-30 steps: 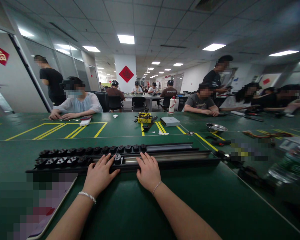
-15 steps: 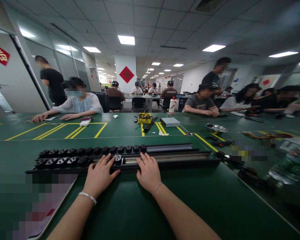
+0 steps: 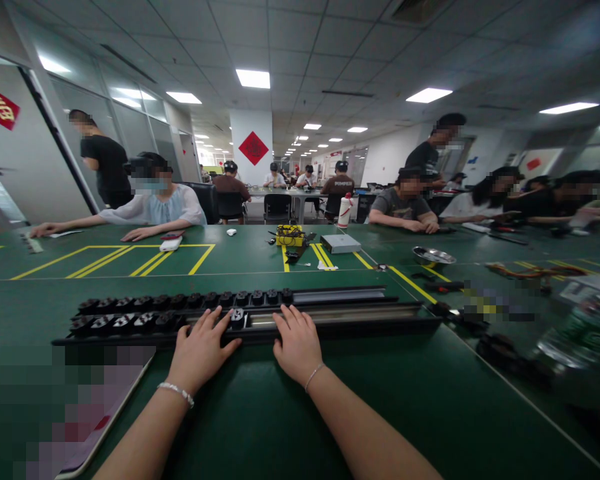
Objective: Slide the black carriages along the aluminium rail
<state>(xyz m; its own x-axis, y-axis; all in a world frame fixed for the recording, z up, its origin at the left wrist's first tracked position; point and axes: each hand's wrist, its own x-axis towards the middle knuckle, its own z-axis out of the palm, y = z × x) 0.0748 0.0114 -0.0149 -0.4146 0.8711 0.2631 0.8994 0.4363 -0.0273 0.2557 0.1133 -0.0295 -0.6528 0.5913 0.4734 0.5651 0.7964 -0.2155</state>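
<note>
Two long black power-track rails lie side by side across the green table. Round black socket modules (image 3: 123, 322) sit in a row along the left part of the near rail (image 3: 360, 321). A similar row fills the left half of the far rail (image 3: 340, 293). My left hand (image 3: 200, 350) lies over the near rail with fingers spread, its fingertips beside a single socket module (image 3: 238, 319). My right hand (image 3: 297, 343) rests on the bare stretch of the same rail to the right of that module, fingers stretched out. Neither hand is closed around anything.
Beyond the rails are a yellow block with cables (image 3: 290, 235), a grey box (image 3: 340, 244) and a metal dish (image 3: 433, 255). A plastic bottle (image 3: 580, 333) lies at the right. A pale-edged flat item (image 3: 115, 413) is near my left arm. People sit across the table.
My hands and the rails stay in place. Across the table at the left, a seated person's arm has reached farther left, to a small pale item at the table's edge.
</note>
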